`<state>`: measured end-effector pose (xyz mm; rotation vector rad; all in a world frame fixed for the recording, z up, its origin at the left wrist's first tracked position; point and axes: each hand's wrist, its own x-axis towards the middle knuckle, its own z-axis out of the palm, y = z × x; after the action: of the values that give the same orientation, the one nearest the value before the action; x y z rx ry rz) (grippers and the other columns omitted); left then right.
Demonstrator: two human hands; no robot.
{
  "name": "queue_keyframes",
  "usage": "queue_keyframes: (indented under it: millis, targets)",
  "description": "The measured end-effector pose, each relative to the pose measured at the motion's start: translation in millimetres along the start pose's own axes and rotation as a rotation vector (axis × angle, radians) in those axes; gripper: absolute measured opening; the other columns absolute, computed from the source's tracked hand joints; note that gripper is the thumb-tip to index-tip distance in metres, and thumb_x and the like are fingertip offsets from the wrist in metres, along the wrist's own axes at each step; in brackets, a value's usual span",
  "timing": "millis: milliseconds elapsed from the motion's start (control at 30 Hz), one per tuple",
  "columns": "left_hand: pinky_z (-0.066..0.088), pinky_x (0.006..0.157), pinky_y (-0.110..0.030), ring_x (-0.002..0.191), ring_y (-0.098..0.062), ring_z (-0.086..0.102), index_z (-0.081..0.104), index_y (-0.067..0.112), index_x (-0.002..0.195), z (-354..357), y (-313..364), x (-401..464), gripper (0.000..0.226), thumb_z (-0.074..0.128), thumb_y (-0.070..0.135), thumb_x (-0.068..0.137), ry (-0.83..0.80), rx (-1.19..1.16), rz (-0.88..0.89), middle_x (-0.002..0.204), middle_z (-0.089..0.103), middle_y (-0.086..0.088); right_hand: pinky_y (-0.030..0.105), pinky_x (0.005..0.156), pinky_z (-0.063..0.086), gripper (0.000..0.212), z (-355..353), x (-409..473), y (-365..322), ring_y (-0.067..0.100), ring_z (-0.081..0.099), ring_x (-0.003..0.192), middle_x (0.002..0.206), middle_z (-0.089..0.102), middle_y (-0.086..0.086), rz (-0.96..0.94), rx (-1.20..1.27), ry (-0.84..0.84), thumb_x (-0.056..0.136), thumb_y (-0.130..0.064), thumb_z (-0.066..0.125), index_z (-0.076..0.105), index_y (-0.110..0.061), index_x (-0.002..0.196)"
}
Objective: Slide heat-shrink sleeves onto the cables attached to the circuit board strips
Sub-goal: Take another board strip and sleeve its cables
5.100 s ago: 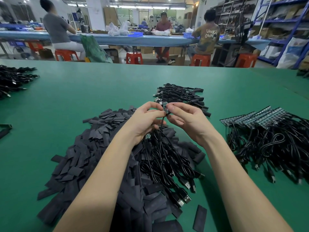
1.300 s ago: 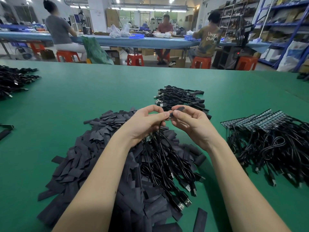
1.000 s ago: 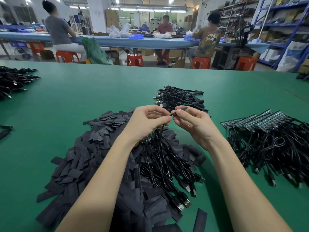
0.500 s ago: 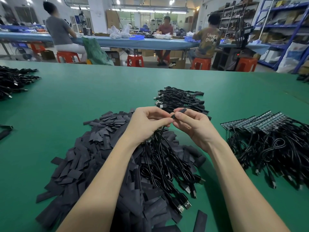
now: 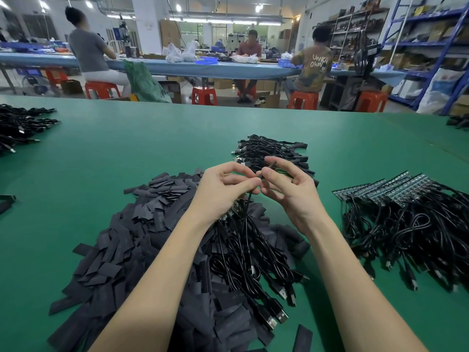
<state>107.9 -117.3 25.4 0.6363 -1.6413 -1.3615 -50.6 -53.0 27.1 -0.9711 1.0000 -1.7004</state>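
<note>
above the sleeve pile: a thin cable can slip before the sleeve is on

over the middle of the green table (image 5: 152,148), the two hands meet, almost touching. the left hand (image 5: 223,189) pinches a black cable (image 5: 250,198) between thumb and forefinger, and the cable hangs down from there into the cable bundle (image 5: 248,252) below. the right hand (image 5: 291,189) pinches a small dark sleeve (image 5: 269,167) with thumb and forefinger, and its other fingers are loosely spread. i cannot tell if the cable end is already inside the sleeve, because the fingers hide this place.

the first risk, i think, is that the cable end misses the narrow flat opening and bends, because the sleeve looks pressed flat. the second risk is that the pinch is small, so the sleeve can drop into the heap of loose sleeves (image 5: 121,250) under the wrists. also the hanging cable is mixed with many others, so a pull upward may drag the neighbours. the circuit board strips (image 5: 380,189) lie well apart on the right with their own cables, and a finished pile (image 5: 274,151) lies just behind the hands.
</note>
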Motion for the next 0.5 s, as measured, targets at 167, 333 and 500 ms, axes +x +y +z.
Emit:
queue_keyframes:
  millis: [167, 333, 500]
  targets:
    - [0.051, 0.066, -0.014, 0.073, -0.016, 0.076, 0.072, 0.015, 0.086, -0.8, -0.5, 1.2, 0.014, 0.085, 0.011, 0.081, 0.043, -0.015, 0.003, 0.075, 0.077, -0.012, 0.03, 0.081, 0.059, 0.025, 4.3, 1.5, 2.3, 0.022, 0.072, 0.086, 0.096, 0.076, 0.012, -0.087, -0.003, 0.068, 0.084, -0.006, 0.079, 0.078, -0.017, 0.107]
    - [0.052, 0.068, -0.017, 0.076, -0.016, 0.076, 0.075, 0.024, 0.081, 0.5, -2.2, 0.4, 0.012, 0.087, 0.021, 0.078, 0.041, 0.003, 0.003, 0.076, 0.078, -0.01, 0.031, 0.082, 0.059, 0.025, 7.0, -0.1, 3.6, 0.023, 0.068, 0.087, 0.1, 0.075, 0.016, -0.088, 0.04, 0.089, 0.076, -0.016, 0.083, 0.08, -0.016, 0.101]
    - [0.052, 0.062, -0.018, 0.072, -0.016, 0.075, 0.076, 0.019, 0.081, -0.9, -4.6, -0.6, 0.013, 0.086, 0.025, 0.078, 0.058, 0.046, 0.005, 0.075, 0.078, -0.009, 0.029, 0.079, 0.059, 0.023, 9.0, -1.0, 8.1, 0.024, 0.068, 0.087, 0.098, 0.075, 0.017, -0.055, 0.089, 0.108, 0.079, -0.012, 0.079, 0.078, -0.012, 0.101]
